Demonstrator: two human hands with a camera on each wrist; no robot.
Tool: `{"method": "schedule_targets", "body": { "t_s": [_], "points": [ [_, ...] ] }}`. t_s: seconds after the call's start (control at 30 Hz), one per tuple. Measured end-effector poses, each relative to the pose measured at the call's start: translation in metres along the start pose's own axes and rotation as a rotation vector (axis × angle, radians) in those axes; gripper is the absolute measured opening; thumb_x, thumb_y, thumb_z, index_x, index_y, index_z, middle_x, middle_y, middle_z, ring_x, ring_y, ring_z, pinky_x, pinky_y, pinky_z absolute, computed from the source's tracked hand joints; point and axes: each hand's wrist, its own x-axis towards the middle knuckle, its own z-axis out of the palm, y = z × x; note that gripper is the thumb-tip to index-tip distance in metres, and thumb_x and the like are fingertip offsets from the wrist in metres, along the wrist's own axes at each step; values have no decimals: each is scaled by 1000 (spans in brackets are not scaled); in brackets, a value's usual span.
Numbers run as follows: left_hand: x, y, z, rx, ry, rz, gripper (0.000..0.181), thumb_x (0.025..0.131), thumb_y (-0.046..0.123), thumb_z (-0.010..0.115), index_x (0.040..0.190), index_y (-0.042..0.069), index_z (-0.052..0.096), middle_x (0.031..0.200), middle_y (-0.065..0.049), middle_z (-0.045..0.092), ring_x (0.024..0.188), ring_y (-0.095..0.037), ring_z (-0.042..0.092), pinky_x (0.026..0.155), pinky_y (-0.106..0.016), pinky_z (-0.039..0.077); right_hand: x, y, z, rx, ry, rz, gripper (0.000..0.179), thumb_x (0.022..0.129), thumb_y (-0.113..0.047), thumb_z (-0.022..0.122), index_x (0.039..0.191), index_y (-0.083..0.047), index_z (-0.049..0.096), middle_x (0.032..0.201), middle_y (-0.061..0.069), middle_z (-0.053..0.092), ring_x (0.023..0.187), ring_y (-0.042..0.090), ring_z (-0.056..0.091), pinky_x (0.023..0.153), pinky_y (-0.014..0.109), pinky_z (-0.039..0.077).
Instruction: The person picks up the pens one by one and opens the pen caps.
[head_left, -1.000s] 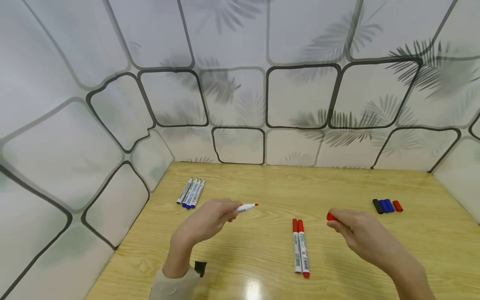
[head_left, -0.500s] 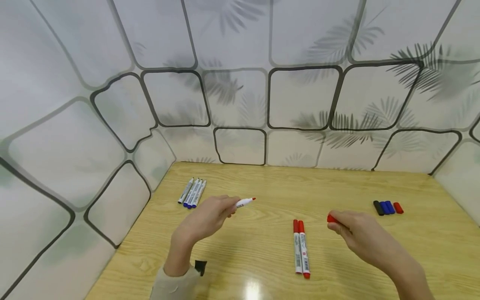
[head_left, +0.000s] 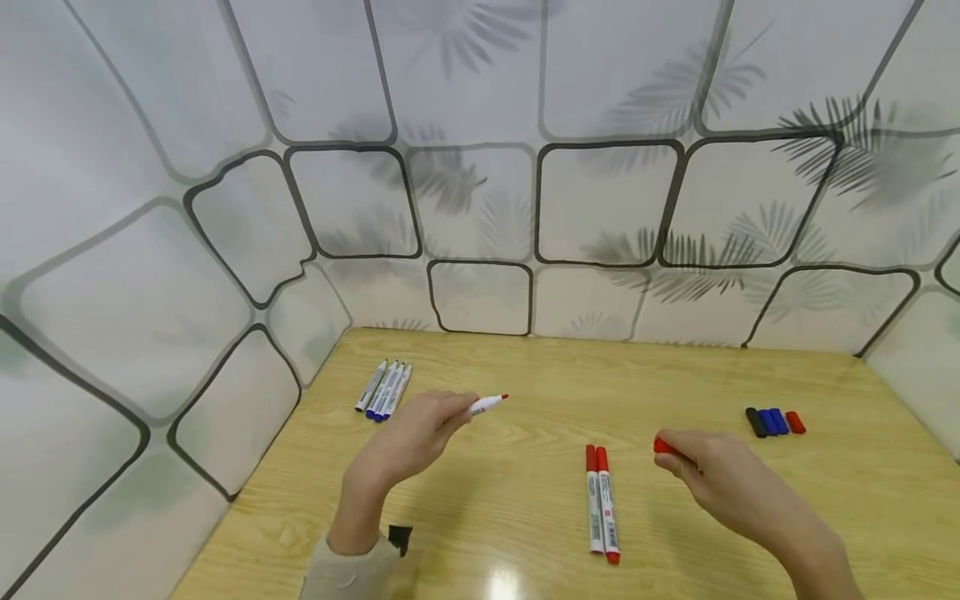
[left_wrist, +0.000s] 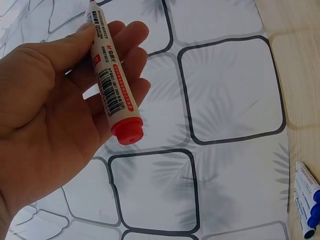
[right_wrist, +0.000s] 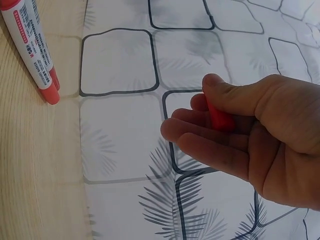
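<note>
My left hand (head_left: 408, 433) pinches an uncapped red whiteboard marker (left_wrist: 111, 75) between thumb and fingers, its red tip pointing right in the head view. The red end plug and barcode face the left wrist camera. Over the table's right half, my right hand (head_left: 723, 475) holds a red marker cap (right_wrist: 220, 116) between thumb and fingers. Marker and cap are well apart, both raised off the table. Between the hands, two capped red markers (head_left: 600, 504) lie side by side on the table.
Several uncapped markers (head_left: 383, 390) with blue or dark ends lie in a row at the back left of the wooden table (head_left: 510, 375). At the back right sit a black cap (head_left: 755, 422), two blue caps (head_left: 773, 422) and a red cap (head_left: 796, 422). Patterned fabric walls (head_left: 480, 208) rise behind.
Both hands stay nearly still, keeping the marker and the cap. The marker's tip has shifted slightly left and up. The head view has tilted a little.
</note>
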Motion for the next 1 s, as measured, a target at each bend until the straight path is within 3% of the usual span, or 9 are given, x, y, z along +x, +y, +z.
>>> {"method": "schedule_targets", "body": {
  "t_s": [0.23, 0.4, 0.6, 1.0],
  "points": [
    [-2, -4, 2, 57, 75, -71, 24, 99, 10, 59, 121, 9, 70, 93, 3, 69, 84, -15, 53, 71, -30, 45, 0, 3, 2, 21, -14, 11, 16, 95, -7, 65, 83, -17, 61, 70, -16, 51, 60, -2, 41, 54, 21, 39],
    [-4, -11, 6, 83, 116, -123, 26, 97, 12, 63, 122, 6, 70, 102, -2, 68, 87, -16, 59, 73, -31, 49, 0, 4, 2, 18, -22, 17, 15, 95, -8, 65, 84, -17, 61, 70, -16, 51, 59, -3, 41, 54, 21, 39],
    [-2, -16, 8, 83, 164, -227, 26, 96, 17, 66, 119, 8, 71, 99, -1, 63, 74, -10, 51, 62, -26, 43, 0, 6, 2, 5, -35, 30, 11, 94, -9, 66, 87, -17, 64, 71, -16, 53, 60, -2, 42, 55, 21, 41],
    [11, -33, 16, 12, 192, -304, 24, 96, 18, 67, 116, 6, 70, 99, -4, 65, 84, -17, 61, 69, -34, 51, 2, 10, 5, -1, -108, 104, 3, 92, -13, 70, 95, -11, 69, 76, -12, 60, 64, 1, 49, 59, 23, 47]
  ]
}}
